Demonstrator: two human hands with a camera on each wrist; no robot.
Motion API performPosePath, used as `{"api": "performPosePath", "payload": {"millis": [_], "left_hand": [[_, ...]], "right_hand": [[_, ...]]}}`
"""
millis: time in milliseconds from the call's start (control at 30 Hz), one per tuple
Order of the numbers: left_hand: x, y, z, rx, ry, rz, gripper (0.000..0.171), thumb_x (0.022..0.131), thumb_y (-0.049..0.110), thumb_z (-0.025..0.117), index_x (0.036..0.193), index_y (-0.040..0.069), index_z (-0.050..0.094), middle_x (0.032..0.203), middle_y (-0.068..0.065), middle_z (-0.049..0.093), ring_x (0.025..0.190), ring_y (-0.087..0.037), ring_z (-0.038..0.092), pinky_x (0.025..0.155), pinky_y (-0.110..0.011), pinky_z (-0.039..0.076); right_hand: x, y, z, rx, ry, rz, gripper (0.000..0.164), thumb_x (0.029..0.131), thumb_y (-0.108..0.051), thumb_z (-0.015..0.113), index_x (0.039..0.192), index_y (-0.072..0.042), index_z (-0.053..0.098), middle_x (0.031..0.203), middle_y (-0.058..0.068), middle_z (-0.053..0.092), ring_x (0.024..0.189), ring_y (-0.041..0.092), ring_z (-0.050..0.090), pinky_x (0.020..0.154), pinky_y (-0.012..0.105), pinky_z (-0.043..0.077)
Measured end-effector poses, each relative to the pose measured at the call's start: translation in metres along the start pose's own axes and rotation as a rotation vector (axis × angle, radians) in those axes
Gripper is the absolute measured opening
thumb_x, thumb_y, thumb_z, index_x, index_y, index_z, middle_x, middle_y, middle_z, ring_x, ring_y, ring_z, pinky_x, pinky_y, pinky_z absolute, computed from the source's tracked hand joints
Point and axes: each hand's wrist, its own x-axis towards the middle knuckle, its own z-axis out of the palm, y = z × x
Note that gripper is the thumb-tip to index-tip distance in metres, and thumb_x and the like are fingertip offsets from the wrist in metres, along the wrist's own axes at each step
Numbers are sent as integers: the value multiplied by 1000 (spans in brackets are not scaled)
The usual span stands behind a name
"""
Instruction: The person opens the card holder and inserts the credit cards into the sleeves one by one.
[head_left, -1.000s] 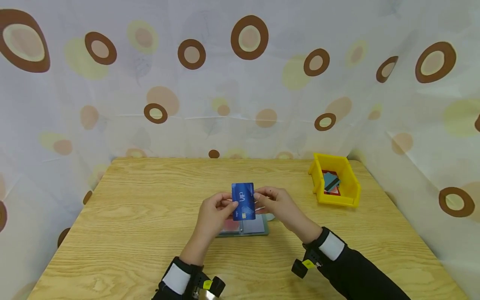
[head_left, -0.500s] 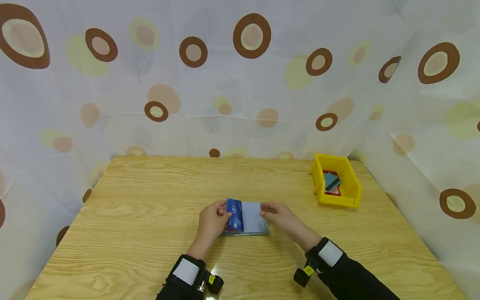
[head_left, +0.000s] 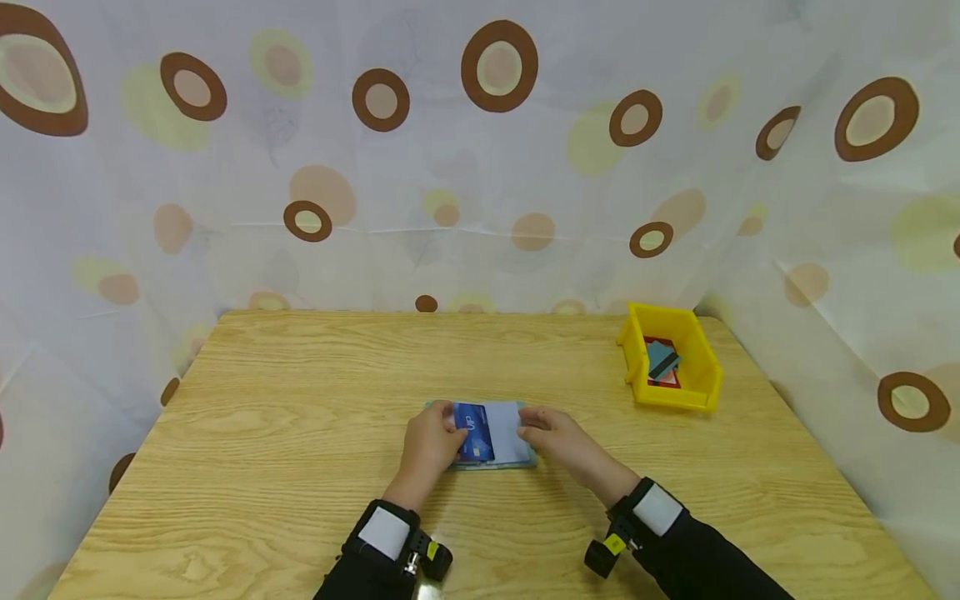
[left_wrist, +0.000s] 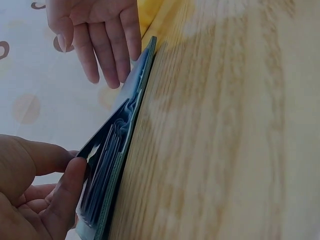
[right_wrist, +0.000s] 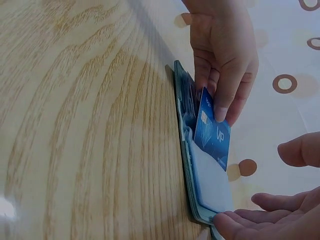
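A blue card with "VIP" lettering (head_left: pixel 474 433) is pinched between the thumb and fingers of my left hand (head_left: pixel 426 448). It slants up over the left half of an open card holder (head_left: pixel 510 433), its inner edge at the middle fold. Under it, in the left wrist view, several stacked leaves (left_wrist: pixel 102 182) show edge-on. The holder's green cover lies on the table, with a pale, whitish page (right_wrist: pixel 212 182) on the right half. My right hand (head_left: pixel 566 442) is at that half's outer edge, fingers fairly straight and thumb apart, gripping nothing.
A yellow bin (head_left: pixel 693 367) stands at the table's back right, holding several cards (head_left: pixel 663 363) in blue-grey and red. Patterned cloth (head_left: pixel 420 167) hangs behind and beside the wooden table (head_left: pixel 300 392).
Both hands held the blue card above the holder; it has come down over the left half. My right hand has let go of it and moved to the holder's right edge.
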Motion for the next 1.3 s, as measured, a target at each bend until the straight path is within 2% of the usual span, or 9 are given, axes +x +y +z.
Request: {"api": "performPosePath", "payload": {"millis": [100,267,367,533,700,867,967,1167,1300], "left_hand": [[1,1,-1,21,-16,5,41,83,1,73,121,-8,60,82,-11,64,53,-13,61,47,-24,50],[5,2,-2,92,-33,31,39,81,1,75,118,-7,64,85,-10,62,66,-19,65,50,-25,52],[7,4,-2,154,-25,54,37,81,4,76,115,-6,66,82,-7,62,74,-21,64,58,-29,53],[11,7,2,205,1,63,33,81,7,77,111,-4,69,77,-4,61,78,-21,59,71,-37,52],[12,12,10,201,13,53,33,81,9,77,111,-3,69,76,-2,61,76,-18,59,71,-37,52],[9,16,20,175,1,90,32,80,10,78,107,-5,69,77,-6,66,68,-16,60,61,-32,51],[8,19,27,167,-2,88,29,83,11,76,106,-6,70,81,-11,70,65,-16,63,57,-31,52],[8,24,33,187,10,65,26,87,16,72,104,-4,71,95,-16,72,81,-26,70,69,-38,56],[7,24,34,187,30,70,21,85,15,73,97,-2,74,92,-14,73,81,-25,70,68,-38,56]], "right_hand": [[-1,1,-1,13,-16,3,47,100,-9,48,139,14,38,141,32,42,130,42,44,103,52,39],[-1,2,-1,21,-25,0,48,100,-10,49,140,14,37,143,32,40,131,43,43,104,52,38],[-1,3,-1,24,-23,3,49,100,-10,49,141,13,37,143,32,40,131,43,43,104,52,38],[-1,5,-1,44,-24,3,49,100,-10,49,142,13,35,145,31,38,132,42,40,105,53,36],[-1,5,0,64,-25,3,49,100,-10,48,142,13,35,145,32,37,133,43,40,105,52,37],[0,6,1,100,-29,-5,49,100,-8,48,142,14,33,146,33,34,133,44,38,104,50,38],[0,7,1,115,-23,-5,49,100,-7,47,142,14,33,147,33,33,134,45,37,104,49,39],[1,9,1,120,16,2,48,100,-6,47,142,13,34,146,33,34,133,44,38,103,48,41],[3,9,0,158,47,12,47,100,-7,47,141,12,37,147,31,34,132,43,40,100,46,44]]}}
